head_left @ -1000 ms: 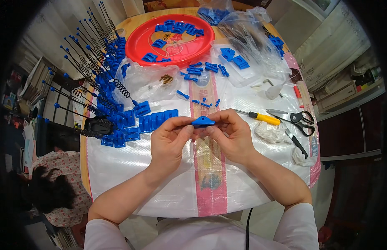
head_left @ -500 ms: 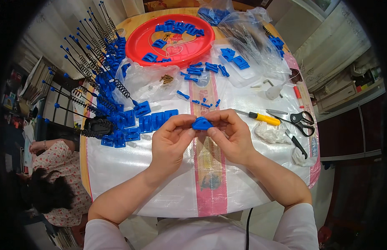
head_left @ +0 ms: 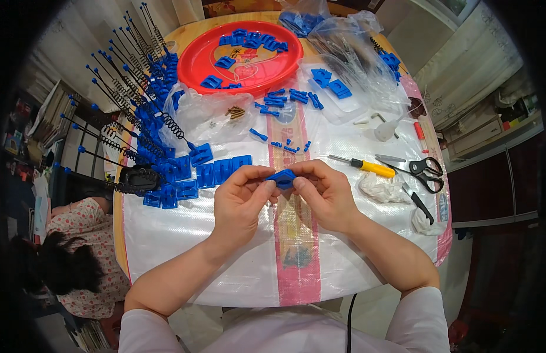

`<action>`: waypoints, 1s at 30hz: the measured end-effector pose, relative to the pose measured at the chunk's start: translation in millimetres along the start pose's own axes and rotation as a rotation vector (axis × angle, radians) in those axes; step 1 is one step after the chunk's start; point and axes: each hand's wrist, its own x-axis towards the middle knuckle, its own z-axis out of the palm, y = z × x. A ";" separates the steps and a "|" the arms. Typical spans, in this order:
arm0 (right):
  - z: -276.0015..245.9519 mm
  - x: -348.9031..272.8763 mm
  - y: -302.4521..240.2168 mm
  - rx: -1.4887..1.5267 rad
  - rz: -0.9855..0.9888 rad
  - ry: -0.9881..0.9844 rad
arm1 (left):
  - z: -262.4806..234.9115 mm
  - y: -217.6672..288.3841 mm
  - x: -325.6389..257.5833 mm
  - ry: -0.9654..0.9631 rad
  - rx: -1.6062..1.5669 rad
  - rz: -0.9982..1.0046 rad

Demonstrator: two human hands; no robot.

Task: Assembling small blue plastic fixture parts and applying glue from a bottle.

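Note:
Between my two hands, above the middle of the covered table, is a small blue plastic part [head_left: 282, 179]. My left hand [head_left: 242, 197] pinches its left side with thumb and fingers. On its other side my right hand [head_left: 325, 194] grips it the same way. Fingertips hide much of its shape. Several small blue pieces [head_left: 290, 146] lie just beyond my hands, with blue bow-shaped pieces [head_left: 276, 100] farther off. Left of my left hand stand blue square bases [head_left: 224, 169] in a row.
A red basin [head_left: 190, 50] with blue parts stands at the back. Blue bases with springs and black rods [head_left: 137, 117] crowd the left. To the right lie a yellow screwdriver [head_left: 376, 169], black scissors [head_left: 429, 175] and a black-handled knife [head_left: 420, 203]. Another person [head_left: 79, 265] is at the lower left.
The blue part has been tilted between my fingertips and shows a different face. My hands stay in nearly the same place. The person at the left has shifted slightly.

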 end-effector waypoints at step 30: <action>-3.5 0.1 -3.7 -0.050 0.054 -0.024 | 0.9 3.3 2.2 -0.022 -0.057 0.000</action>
